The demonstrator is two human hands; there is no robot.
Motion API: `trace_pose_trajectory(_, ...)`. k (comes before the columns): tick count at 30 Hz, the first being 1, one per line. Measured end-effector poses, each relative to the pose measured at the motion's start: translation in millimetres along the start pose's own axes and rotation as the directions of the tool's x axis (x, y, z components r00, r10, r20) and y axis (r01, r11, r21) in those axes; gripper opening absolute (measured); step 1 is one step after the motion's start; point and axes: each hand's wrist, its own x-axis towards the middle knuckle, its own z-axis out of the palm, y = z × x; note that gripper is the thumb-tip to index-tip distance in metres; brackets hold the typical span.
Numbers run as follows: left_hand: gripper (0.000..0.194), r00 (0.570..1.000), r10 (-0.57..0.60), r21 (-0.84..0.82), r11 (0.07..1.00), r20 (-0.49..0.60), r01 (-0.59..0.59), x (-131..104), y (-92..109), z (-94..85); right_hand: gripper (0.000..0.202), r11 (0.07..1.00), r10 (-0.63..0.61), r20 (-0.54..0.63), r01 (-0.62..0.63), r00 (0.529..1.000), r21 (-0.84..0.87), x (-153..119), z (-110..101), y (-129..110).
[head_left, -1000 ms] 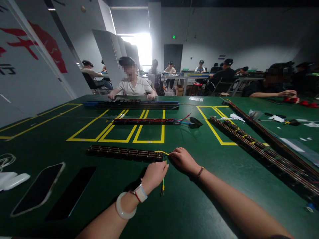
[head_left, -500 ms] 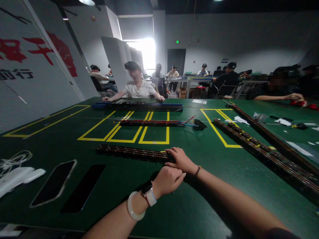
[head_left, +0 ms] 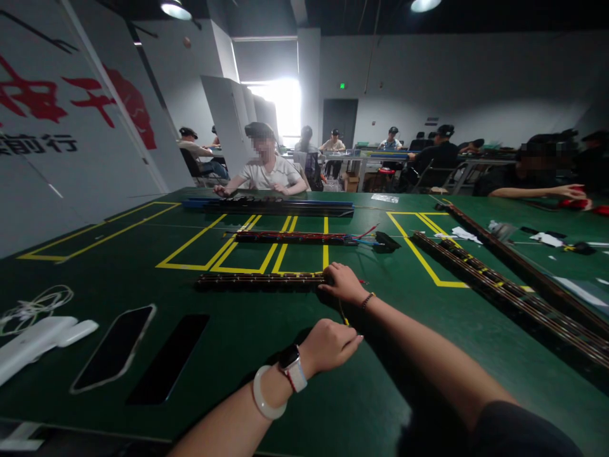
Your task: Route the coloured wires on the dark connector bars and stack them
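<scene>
Green table (head_left: 266, 311) fills the lower frame. At frame center lies a dark wired bar (head_left: 261, 280); the right grip (head_left: 346, 284) is closed over its right end. Below, the left grip (head_left: 328, 344) pinches a thin, partly yellow wire (head_left: 346, 322).

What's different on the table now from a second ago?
The near dark bar has shifted forward, up to the yellow tape lines. The right hand moved from a yellow wire beyond the bar's right end onto that end. The left hand drew back from the bar, a thin wire running to it. The white-edged phone and red-wired bar stayed put.
</scene>
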Motion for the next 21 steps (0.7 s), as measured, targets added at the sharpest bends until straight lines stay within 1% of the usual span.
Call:
trace_pose_trajectory(6, 0.042, 1.0, 0.026, 0.058, 0.998, -0.003, -0.026, 0.0, -1.3, 0.1, 0.037, 0.99, 0.088, -0.025, -0.09, 0.996, -0.107, 37.1, -2.8, 24.7)
trace_pose_trajectory(11, 0.042, 0.999, 0.035, 0.056, 0.998, -0.025, -0.034, 0.3, -2.5, 1.2, 0.037, 0.963, 0.187, -0.019, -0.187, 0.982, -0.194, 62.3, 3.7, 43.7)
trace_pose_trajectory(17, 0.035, 0.998, 0.026, 0.098, 0.995, -0.053, -0.021, 0.0, -4.0, 6.3, 0.037, 0.935, 0.26, -0.06, -0.267, 0.964, -0.233, 78.7, 10.7, 55.8)
trace_pose_trajectory(19, 0.034, 0.998, 0.04, 0.118, 0.992, -0.056, -0.033, -0.1, -4.5, 6.9, 0.037, 0.929, 0.269, -0.08, -0.28, 0.96, -0.241, 80.5, 10.1, 55.7)
trace_pose_trajectory(21, 0.033, 0.997, 0.054, 0.131, 0.99, -0.058, -0.046, -0.1, -4.6, 6.5, 0.042, 0.928, 0.266, -0.102, -0.283, 0.959, -0.244, 77.6, 8.0, 54.7)
